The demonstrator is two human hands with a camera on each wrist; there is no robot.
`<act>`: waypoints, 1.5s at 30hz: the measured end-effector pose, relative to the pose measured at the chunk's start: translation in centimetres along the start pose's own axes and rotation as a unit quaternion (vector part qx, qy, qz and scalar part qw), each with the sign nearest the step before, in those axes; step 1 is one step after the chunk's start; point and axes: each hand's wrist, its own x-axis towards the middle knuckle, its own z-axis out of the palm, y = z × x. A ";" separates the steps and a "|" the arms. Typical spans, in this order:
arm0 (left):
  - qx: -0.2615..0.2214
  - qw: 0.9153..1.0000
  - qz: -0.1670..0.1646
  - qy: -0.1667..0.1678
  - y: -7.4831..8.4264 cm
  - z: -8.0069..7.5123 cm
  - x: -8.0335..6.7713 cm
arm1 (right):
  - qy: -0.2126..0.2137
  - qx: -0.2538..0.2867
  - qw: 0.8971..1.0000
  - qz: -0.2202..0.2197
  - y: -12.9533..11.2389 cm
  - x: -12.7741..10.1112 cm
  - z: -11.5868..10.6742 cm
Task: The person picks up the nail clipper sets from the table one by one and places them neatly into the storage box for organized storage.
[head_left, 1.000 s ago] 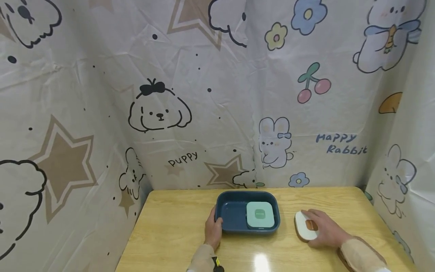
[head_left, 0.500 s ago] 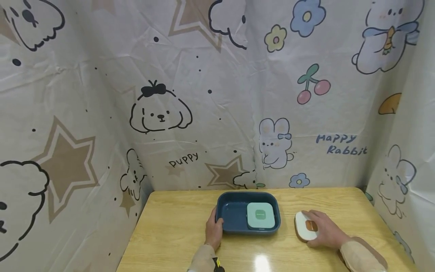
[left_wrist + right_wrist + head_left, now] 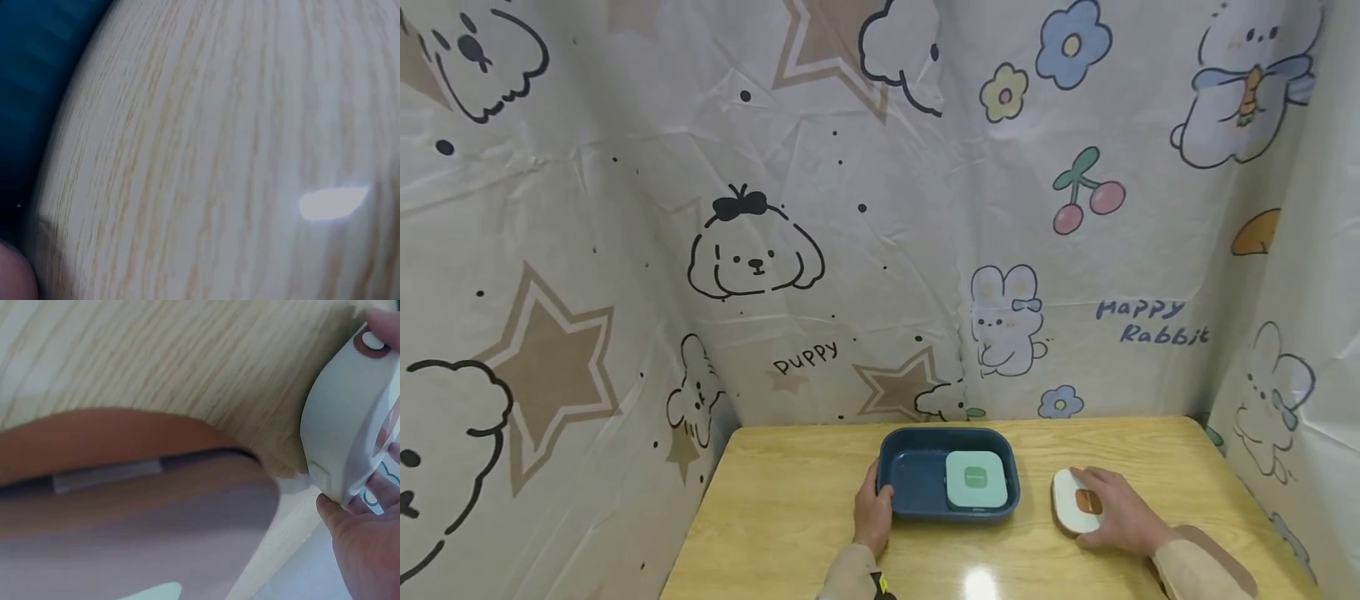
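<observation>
Blue tray (image 3: pixel 898 479) on the wooden table (image 3: pixel 775 517) holds a green box (image 3: pixel 975 479), label unreadable; left hand (image 3: pixel 872 515) grips its rim, right hand (image 3: pixel 1116 518) clasps a white lid (image 3: pixel 1067 504).

At three o'clock, the right hand (image 3: pixel 369 537) grips a white lid (image 3: pixel 350 419) tilted above the wooden bench (image 3: pixel 156 356).
</observation>
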 end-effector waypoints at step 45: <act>0.010 0.999 0.030 0.004 -0.8 0.0 -0.1 | 0.065 -0.007 0.995 -0.081 -9.4 5.0 -1.6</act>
